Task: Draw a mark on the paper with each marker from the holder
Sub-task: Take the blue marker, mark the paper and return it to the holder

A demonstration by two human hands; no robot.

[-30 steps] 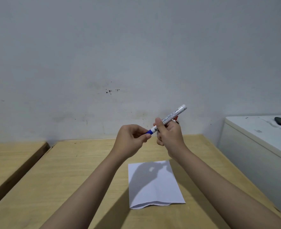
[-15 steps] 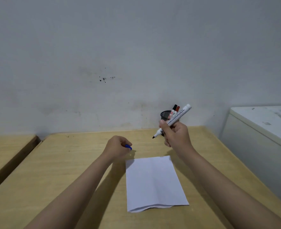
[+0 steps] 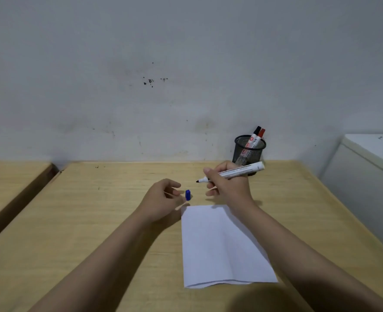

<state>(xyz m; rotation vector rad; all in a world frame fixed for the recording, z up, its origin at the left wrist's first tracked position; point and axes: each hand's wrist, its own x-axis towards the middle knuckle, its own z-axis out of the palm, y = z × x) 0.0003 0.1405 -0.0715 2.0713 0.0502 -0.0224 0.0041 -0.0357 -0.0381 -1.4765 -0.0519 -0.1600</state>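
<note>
1. A moment ago my left hand [image 3: 163,199] held the blue cap [image 3: 187,195]. Now the cap stands on the desk [image 3: 96,221] and my fingers have let go of it
2. My left hand is loose and holds nothing. Its fingers are bent a little, and the tips are just beside the cap but not on it
3. The cap is near the top left corner of the paper [image 3: 222,246], on the bare wood
4. My right hand [image 3: 228,184] has come lower than before and now sits above the desk, just past the top edge of the paper
5. My right hand is wrapped tight on the marker [image 3: 235,172]. My thumb lies on top of it
6. The marker is white with small print on its side. It lies almost flat in my grip, with its dark tip pointing left at the cap and its back end pointing right
7. The tip is in the air and is not on the paper
8. The paper is white and has no marks that I can see. It lies flat on the desk, between my two arms
9. The holder [image 3: 249,152] is a black mesh cup at the back of the desk, by the wall [image 3: 186,64], just behind my right hand
10. Two more markers lean in the holder, one with a black cap [image 3: 257,129] and one with a red cap [image 3: 262,132]
</note>
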